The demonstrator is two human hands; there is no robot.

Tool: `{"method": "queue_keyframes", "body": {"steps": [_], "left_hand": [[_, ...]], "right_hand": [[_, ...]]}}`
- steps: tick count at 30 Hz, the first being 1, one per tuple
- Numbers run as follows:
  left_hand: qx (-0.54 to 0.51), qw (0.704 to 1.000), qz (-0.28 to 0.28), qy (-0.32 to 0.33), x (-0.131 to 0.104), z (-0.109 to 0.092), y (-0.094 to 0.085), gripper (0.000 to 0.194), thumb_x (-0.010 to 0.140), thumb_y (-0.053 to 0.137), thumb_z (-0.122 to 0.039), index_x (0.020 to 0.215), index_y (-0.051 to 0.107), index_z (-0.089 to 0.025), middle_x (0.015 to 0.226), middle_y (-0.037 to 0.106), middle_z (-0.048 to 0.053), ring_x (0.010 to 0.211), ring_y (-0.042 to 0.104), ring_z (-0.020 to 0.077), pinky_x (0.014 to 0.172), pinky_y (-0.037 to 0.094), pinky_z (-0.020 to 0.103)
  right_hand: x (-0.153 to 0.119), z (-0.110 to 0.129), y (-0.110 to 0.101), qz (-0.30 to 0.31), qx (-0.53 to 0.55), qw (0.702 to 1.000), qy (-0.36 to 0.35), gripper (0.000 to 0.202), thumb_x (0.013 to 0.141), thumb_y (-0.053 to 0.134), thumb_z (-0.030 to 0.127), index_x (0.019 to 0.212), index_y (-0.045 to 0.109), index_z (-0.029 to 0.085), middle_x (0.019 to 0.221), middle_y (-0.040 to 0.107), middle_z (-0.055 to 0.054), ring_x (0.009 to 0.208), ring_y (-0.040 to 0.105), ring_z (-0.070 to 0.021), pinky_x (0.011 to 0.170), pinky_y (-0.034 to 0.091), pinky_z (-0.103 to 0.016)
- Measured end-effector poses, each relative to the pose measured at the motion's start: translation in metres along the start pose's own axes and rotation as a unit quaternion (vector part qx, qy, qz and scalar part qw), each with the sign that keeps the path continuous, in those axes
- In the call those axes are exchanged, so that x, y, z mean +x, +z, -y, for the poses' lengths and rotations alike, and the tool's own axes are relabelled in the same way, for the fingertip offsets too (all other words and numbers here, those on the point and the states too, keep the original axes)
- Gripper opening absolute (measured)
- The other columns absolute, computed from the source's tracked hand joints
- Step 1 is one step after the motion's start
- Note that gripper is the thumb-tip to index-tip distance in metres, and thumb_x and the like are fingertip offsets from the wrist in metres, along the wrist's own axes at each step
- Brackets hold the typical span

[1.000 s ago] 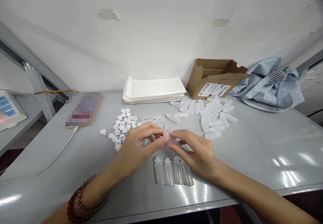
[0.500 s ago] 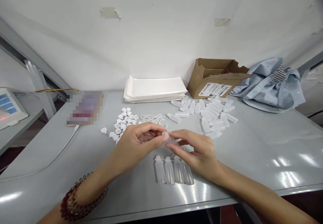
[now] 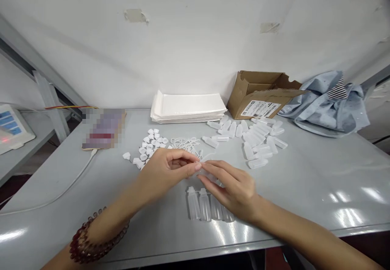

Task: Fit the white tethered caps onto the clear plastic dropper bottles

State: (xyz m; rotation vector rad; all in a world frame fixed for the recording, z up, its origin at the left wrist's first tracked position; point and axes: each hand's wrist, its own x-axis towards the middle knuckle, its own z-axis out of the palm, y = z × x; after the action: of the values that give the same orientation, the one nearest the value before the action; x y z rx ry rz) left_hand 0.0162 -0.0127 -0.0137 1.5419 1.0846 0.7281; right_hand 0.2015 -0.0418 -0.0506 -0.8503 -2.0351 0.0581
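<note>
A small translucent squeeze bottle [image 3: 209,175] is held between my two hands above the table, mostly hidden by the fingers. My right hand [image 3: 236,182] is closed around its body. The fingertips of my left hand [image 3: 170,169] pinch at its neck end; whether a small part sits in that pinch is hidden. A thin white loop strap shows just behind the fingertips. Below the hands, several similar bottles [image 3: 193,205] lie side by side, partly covered by my right hand. Behind my left hand are a pile of white caps [image 3: 149,144] and a heap of white loop straps [image 3: 185,143].
More loose bottles [image 3: 256,136] lie at the back right, before an open cardboard box [image 3: 240,93]. A stack of white envelopes [image 3: 190,103] is against the wall. Blue cloth [image 3: 323,107] lies far right. A blurred-out phone [image 3: 105,130] with a white cable [image 3: 76,178] is at left.
My right hand has shifted slightly left and rolled over the bottle, covering more of it and of the bottles below. My left hand keeps its pinch at the neck.
</note>
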Motion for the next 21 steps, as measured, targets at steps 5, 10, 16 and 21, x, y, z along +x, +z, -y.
{"method": "queue_keyframes", "body": {"steps": [5,10,16,21], "left_hand": [[0.028,0.997,0.050,-0.053,0.002,-0.001,-0.011,0.013,0.079,0.066,-0.032,0.078,0.076,-0.024,0.064,0.069,-0.001,0.064,0.065,0.0146,0.061,0.054,0.023],[0.059,0.982,0.162,-0.081,0.006,-0.003,-0.042,0.011,0.076,0.066,-0.026,0.073,0.076,-0.026,0.064,0.069,-0.001,0.062,0.064,0.0150,0.060,0.053,0.023],[0.113,0.959,0.239,-0.102,0.011,0.006,-0.064,0.013,0.076,0.064,-0.026,0.079,0.076,-0.028,0.067,0.071,-0.001,0.067,0.067,0.0157,0.062,0.051,0.021],[0.145,0.944,0.254,-0.155,0.012,0.007,-0.057,0.015,0.075,0.064,-0.030,0.082,0.076,-0.024,0.072,0.072,0.000,0.075,0.067,0.0179,0.068,0.051,0.023]], "right_hand": [[0.000,0.003,-0.001,0.043,0.030,0.999,0.010,0.015,0.090,0.058,0.019,0.104,0.060,0.016,0.083,0.072,-0.006,0.067,0.068,-0.0137,0.057,0.058,-0.022],[0.004,0.001,-0.011,0.037,0.037,0.998,0.021,0.008,0.089,0.057,0.018,0.096,0.061,0.015,0.075,0.070,-0.006,0.062,0.065,-0.0149,0.053,0.054,-0.026],[0.003,-0.004,-0.014,0.034,0.044,0.998,-0.009,0.011,0.086,0.054,0.006,0.091,0.060,0.015,0.070,0.066,-0.005,0.061,0.060,-0.0137,0.054,0.051,-0.025],[0.003,-0.007,-0.015,0.037,0.035,0.999,-0.003,0.011,0.088,0.052,0.007,0.089,0.060,0.015,0.069,0.064,-0.004,0.059,0.057,-0.0113,0.053,0.048,-0.023]]}}
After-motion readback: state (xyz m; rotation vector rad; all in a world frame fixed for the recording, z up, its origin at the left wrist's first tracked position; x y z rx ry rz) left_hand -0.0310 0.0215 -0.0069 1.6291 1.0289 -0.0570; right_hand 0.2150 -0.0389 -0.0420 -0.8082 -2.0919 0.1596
